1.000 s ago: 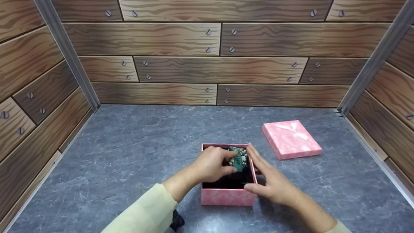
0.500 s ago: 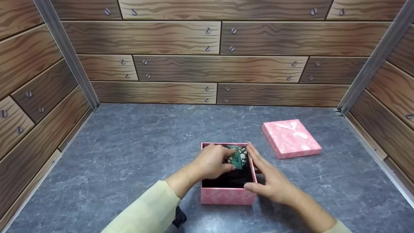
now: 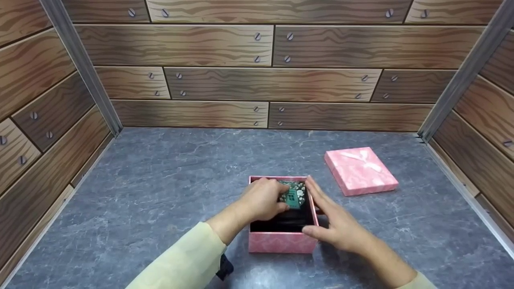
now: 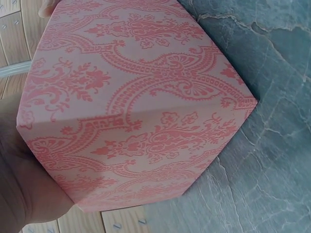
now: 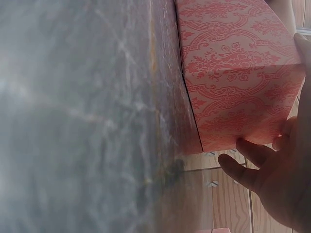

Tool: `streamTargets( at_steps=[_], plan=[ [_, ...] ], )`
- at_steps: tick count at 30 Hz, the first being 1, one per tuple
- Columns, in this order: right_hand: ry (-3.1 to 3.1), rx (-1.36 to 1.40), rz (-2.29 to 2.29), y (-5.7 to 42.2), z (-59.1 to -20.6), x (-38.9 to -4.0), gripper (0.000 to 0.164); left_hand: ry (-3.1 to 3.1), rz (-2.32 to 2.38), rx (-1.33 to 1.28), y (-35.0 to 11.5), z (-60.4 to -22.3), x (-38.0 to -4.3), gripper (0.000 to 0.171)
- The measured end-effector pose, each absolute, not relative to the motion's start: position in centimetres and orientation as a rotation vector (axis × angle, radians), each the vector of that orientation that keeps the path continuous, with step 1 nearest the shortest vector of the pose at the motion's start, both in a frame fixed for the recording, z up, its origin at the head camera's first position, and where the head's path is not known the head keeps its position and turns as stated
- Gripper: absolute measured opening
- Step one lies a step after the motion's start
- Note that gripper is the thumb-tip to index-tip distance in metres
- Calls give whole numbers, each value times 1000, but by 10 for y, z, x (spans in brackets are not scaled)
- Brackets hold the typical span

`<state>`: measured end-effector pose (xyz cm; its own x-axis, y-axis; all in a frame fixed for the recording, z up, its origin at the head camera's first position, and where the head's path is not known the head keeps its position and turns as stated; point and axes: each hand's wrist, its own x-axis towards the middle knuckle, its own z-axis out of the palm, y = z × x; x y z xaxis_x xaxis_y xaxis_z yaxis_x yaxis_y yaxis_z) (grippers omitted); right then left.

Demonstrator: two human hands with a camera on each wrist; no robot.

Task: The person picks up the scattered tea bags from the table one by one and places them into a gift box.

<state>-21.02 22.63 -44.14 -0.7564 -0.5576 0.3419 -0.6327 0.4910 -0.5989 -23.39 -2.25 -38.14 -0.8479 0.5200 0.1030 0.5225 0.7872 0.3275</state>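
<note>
An uncovered pink patterned box [image 3: 281, 243] stands on the table, its inside dark. Over its opening my left hand [image 3: 259, 200] pinches a small green item with white flowers [image 3: 296, 196] between thumb and fingers. Part of that item is hidden behind the hand, and its exact kind is not clear. My right hand [image 3: 337, 224] rests along the box's right wall, fingers fairly straight and thumb at the near corner. In the right wrist view, the fingers [image 5: 255, 153] are slightly spread by the box wall. The left wrist view shows mostly the box's outside [image 4: 141, 111].
A pink lid [image 3: 361, 170] with a pale ribbon bow lies behind and to the right of the box. Wood-patterned walls [image 3: 225, 82] with metal corner strips enclose the grey marbled table [image 3: 172, 168]. A black strap piece [image 3: 225, 268] shows under the left sleeve.
The green item has shifted slightly left and tilted flatter in the box, along with my left hand. My right hand keeps its place on the box.
</note>
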Motion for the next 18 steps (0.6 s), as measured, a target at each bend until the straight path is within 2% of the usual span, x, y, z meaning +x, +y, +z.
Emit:
streamTargets(
  at_steps=[8, 13, 18],
  plan=[
    [-2612, 1061, 1108, 227, -441, -210, 102, -3047, -461, -825, -19, -378, -234, 15],
    [-2624, 1056, 1113, 227, -441, -209, 102, -3101, -399, -803, -17, -378, -234, 27],
    [-2624, 1050, 1109, 227, -441, -210, 101, -3082, -369, -850, -18, -377, -233, 18]
  ],
)
